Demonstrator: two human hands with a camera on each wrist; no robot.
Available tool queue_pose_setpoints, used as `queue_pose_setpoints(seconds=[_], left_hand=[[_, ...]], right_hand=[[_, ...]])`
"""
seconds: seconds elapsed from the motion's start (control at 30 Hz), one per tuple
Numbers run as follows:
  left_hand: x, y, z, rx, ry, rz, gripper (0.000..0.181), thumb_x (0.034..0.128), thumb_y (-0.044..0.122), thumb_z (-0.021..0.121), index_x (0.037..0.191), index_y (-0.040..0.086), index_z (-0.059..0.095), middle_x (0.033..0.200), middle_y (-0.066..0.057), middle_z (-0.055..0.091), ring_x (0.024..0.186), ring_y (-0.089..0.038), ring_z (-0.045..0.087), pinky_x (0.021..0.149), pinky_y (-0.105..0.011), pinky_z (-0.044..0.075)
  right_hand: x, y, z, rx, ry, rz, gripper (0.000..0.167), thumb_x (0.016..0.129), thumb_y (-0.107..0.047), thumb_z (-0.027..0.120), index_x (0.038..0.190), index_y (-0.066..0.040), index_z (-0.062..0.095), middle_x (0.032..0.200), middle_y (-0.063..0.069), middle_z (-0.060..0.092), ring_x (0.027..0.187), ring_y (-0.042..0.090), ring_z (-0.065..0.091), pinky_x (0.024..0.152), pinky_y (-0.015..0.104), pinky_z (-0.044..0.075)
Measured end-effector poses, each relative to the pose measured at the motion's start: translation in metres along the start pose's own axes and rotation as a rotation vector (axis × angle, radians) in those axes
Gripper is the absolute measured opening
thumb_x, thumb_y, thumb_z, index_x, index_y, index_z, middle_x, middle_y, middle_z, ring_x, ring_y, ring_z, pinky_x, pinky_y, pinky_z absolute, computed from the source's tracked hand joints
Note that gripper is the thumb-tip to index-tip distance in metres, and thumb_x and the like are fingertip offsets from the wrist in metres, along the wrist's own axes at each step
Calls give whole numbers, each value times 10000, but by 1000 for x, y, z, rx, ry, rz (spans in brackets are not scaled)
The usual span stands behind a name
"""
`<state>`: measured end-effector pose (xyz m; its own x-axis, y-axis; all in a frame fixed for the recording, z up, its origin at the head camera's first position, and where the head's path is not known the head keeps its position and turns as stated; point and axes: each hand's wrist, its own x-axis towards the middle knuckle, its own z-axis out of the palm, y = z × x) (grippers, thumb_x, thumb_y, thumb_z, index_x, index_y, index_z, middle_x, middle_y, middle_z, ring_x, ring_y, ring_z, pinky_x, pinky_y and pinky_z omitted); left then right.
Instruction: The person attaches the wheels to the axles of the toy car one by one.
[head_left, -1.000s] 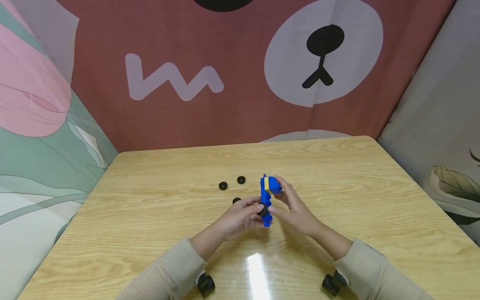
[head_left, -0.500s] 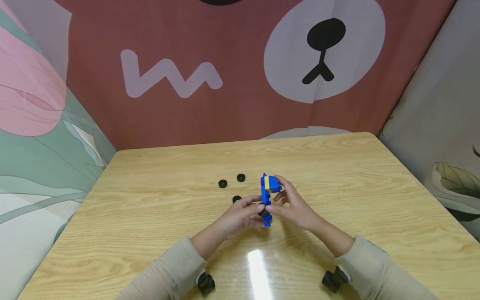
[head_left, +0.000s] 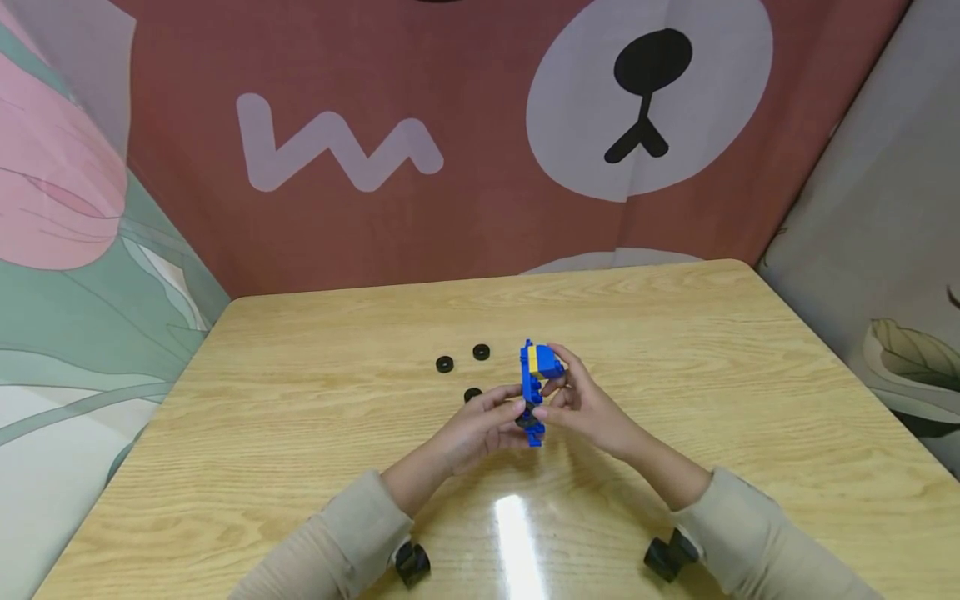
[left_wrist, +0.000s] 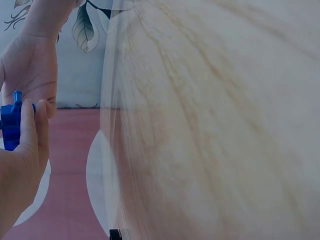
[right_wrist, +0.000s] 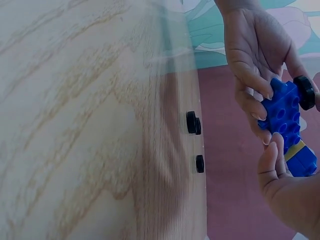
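A blue building-block vehicle with a yellow stripe (head_left: 533,362) is held upright above the table between both hands. My left hand (head_left: 476,435) grips its lower part from the left, and the thumb lies on a black wheel (head_left: 525,419) at the vehicle's side. On the right, my right hand (head_left: 595,414) holds the blue block end with its fingers, while its thumb reaches the wheel. In the right wrist view, the studded blue base (right_wrist: 281,112) shows, with the black wheel (right_wrist: 304,93) at its edge. Only a blue part (left_wrist: 11,127) appears in the left wrist view.
Several loose black wheels lie on the wooden table (head_left: 300,400) beyond the left hand: one wheel (head_left: 445,364), another wheel (head_left: 482,352) and a third wheel (head_left: 472,394) partly behind the fingers. A patterned curtain (head_left: 375,233) hangs behind the table's far edge.
The right thumb has shifted slightly left onto the wheel, and less of the wheel shows now. Both hands keep hold of the vehicle. The head view has tilted a little downward.
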<state>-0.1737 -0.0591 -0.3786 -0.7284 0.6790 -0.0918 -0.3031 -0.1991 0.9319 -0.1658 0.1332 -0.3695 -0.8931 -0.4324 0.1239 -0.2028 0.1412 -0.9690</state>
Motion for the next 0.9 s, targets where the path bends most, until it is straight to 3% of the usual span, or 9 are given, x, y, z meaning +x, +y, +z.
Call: queue_pose_setpoints(seconds=[0.27,0.5,0.77,0.9], left_hand=[[1,-4,0,55,-9,3,495,922,237,406,1310,-37,266,1130,-223,486,921,-244,550,843,-379,424],[1,-6,1,73,26,6,493,918,239,417,1303,-38,285,1133,-224,483,938,-277,544,828,-382,433],[1,-4,3,98,70,13,486,902,233,455,1281,-40,321,1094,-224,516,926,-299,552,794,-377,455],[2,-4,4,93,68,6,480,900,229,458,1278,-35,324,1085,-228,522,927,-296,554,800,-387,449]], right_hand=[[-1,-1,1,81,-5,54,763,820,-102,583,1370,-137,56,998,201,362,770,193,498,694,280,458],[-1,1,0,105,-1,110,796,802,-134,612,1369,-126,53,1003,195,380,770,191,515,727,303,453],[2,0,0,132,-7,141,785,806,-152,609,1367,-167,60,1028,213,368,751,207,527,733,444,453],[3,-1,0,122,-6,154,804,795,-164,625,1367,-172,61,1032,215,365,755,217,535,725,442,457]])
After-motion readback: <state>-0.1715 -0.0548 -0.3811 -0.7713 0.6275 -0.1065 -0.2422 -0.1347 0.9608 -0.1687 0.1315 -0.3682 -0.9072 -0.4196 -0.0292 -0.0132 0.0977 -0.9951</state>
